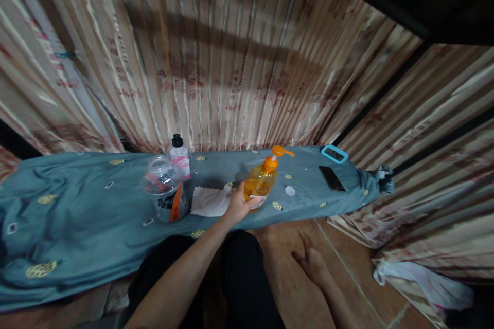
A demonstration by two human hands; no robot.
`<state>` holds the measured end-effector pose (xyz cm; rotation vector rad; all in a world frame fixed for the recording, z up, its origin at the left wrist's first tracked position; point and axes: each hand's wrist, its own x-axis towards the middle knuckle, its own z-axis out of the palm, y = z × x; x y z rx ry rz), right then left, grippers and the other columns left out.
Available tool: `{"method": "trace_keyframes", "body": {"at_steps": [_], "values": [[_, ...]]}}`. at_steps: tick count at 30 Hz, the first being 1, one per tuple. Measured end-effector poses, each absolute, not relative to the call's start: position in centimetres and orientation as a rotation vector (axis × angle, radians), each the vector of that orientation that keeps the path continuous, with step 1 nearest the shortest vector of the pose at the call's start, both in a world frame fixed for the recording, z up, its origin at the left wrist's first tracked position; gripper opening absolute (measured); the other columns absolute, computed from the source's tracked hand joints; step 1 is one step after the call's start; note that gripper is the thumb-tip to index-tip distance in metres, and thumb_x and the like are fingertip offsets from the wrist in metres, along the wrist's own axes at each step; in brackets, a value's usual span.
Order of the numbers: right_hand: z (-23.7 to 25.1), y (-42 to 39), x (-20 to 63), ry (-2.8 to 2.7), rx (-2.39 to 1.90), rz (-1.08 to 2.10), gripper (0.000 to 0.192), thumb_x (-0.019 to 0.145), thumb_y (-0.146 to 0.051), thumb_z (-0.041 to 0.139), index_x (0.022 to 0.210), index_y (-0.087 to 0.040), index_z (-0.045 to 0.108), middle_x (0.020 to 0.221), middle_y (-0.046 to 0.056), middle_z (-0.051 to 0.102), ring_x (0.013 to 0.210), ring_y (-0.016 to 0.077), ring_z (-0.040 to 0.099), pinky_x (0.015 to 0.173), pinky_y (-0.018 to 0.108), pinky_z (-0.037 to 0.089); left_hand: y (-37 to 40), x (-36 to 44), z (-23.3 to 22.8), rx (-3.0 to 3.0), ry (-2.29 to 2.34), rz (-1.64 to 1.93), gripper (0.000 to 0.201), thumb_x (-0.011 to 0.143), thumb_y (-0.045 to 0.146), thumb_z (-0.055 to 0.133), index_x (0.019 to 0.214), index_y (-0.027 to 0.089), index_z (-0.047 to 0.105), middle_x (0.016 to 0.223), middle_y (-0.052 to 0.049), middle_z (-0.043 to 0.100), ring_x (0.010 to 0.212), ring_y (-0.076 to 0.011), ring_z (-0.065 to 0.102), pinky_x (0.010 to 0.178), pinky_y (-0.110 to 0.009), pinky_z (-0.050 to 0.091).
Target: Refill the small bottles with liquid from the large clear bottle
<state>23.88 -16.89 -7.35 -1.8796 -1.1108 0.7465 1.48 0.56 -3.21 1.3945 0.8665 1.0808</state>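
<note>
My left hand (239,206) is wrapped around the base of an orange pump bottle (262,177), which stands upright on a table covered with a teal cloth (77,205). The bottle's orange pump head points right. A white folded cloth (210,200) lies just left of that hand. A small white cap (289,190) lies on the cloth to the right of the bottle. My right hand (309,262) hangs lower, over the brown floor in front of the table, fingers spread and holding nothing.
A clear plastic jar (162,187) and a small black-capped bottle (180,157) stand left of the white cloth. A black phone (332,178) and a blue-framed device (334,153) lie at the table's right end. Striped curtains (231,61) hang behind. A white bag (428,282) lies on the floor.
</note>
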Motion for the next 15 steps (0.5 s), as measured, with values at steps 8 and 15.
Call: {"method": "trace_keyframes", "body": {"at_steps": [8, 15], "values": [[5.7, -7.4, 19.1, -1.463, -1.345, 0.495, 0.065, 0.084, -0.042, 0.07, 0.141, -0.023, 0.044, 0.141, 0.011, 0.053, 0.128, 0.0282, 0.052, 0.108, 0.056, 0.038, 0.7, 1.6, -3.8, 1.405, 0.846, 1.127, 0.055, 0.065, 0.025, 0.081, 0.113, 0.019, 0.055, 0.113, -0.01, 0.07, 0.106, -0.0266, 0.066, 0.1, -0.045, 0.05], [8.0, -1.4, 16.9, -1.606, -1.143, 0.562, 0.038, 0.085, -0.039, 0.07, 0.116, -0.018, 0.062, 0.112, 0.005, 0.067, 0.103, 0.0207, 0.065, 0.097, 0.049, 0.049, 0.4, 1.5, -3.4, 1.362, 0.791, 1.123, 0.053, 0.066, 0.026, 0.081, 0.111, 0.018, 0.054, 0.113, -0.01, 0.07, 0.105, -0.026, 0.067, 0.099, -0.044, 0.05]]}}
